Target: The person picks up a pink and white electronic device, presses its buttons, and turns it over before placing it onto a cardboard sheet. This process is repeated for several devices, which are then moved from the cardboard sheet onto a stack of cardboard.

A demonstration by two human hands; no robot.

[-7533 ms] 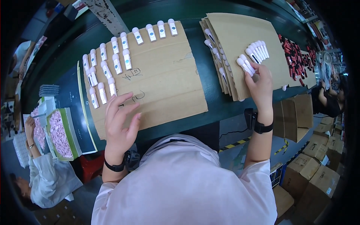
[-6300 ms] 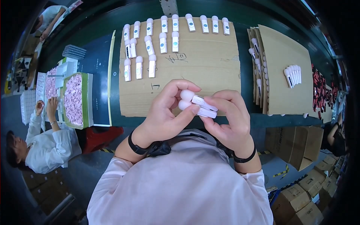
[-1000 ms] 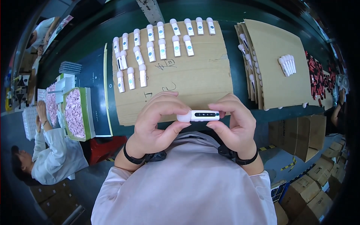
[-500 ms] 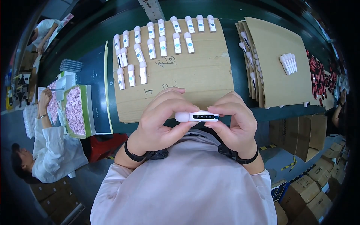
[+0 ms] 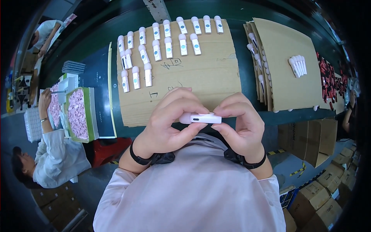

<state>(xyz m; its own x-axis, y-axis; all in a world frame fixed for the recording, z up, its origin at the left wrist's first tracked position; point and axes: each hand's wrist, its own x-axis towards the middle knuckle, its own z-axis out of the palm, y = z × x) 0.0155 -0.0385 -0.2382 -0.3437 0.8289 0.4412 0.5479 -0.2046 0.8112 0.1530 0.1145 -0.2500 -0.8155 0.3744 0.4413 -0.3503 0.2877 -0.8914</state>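
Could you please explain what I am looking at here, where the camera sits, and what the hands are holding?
The camera is worn on a person's head and looks down, so the picture bulges at its edges. The left hand and right hand together hold a small white device level, close to the chest. Ahead, on a dark green table, a cardboard sheet carries rows of similar white devices. A second stack of cardboard to the right holds a small bunch more. At far left, a co-worker sits beside trays of pink parts.

Even overhead light, bright at centre; soft shadows. Heavy fisheye bending, black vignette at frame corners. Edges slightly blurred, centre sharp.
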